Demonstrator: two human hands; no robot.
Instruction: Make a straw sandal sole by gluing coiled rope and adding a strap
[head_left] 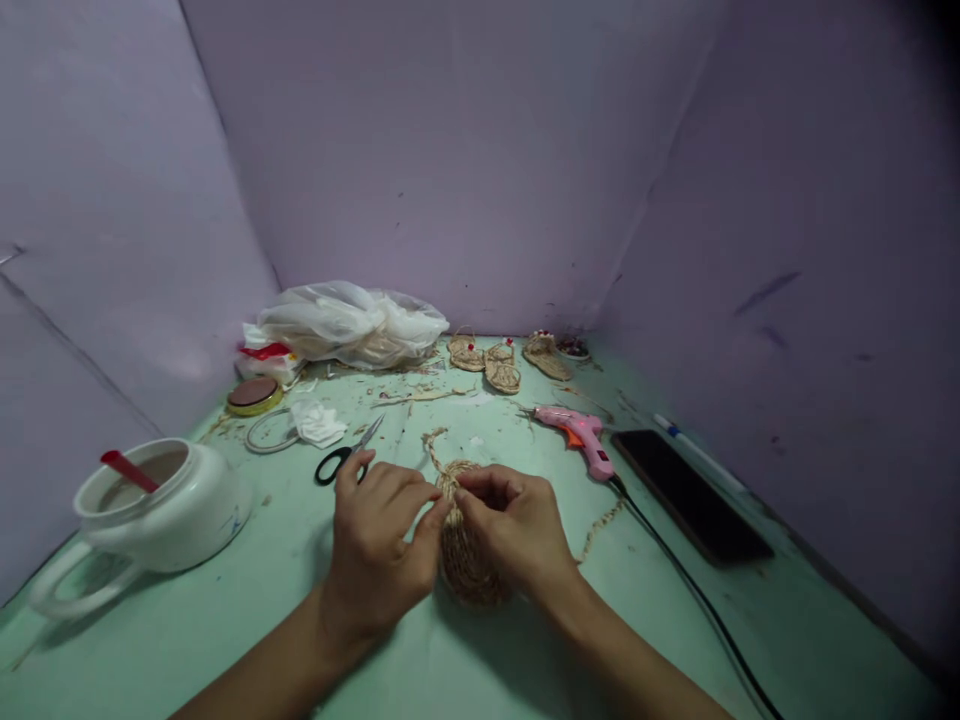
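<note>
An oval piece of coiled straw braid (466, 560) is in front of me, partly covered by my hands, with a short twisted tail sticking out beyond its far end. My right hand (517, 520) pinches the upper part of this piece between thumb and forefinger. From the other side, my left hand (386, 540) is closed in a pinch at the straw's left edge, thumb and forefinger tips together. Whatever sits between those left fingertips is too small to make out. A length of straw braid (600, 527) trails out to the right from behind my right wrist.
Black-handled scissors (349, 455) lie beyond my left hand. At right are a pink glue gun (577, 432) with a black cord, a phone (690, 495) and a pen (697, 450). A white mug (169, 510) stands left. Small straw slippers (502, 370) and a plastic bag (352, 325) line the back.
</note>
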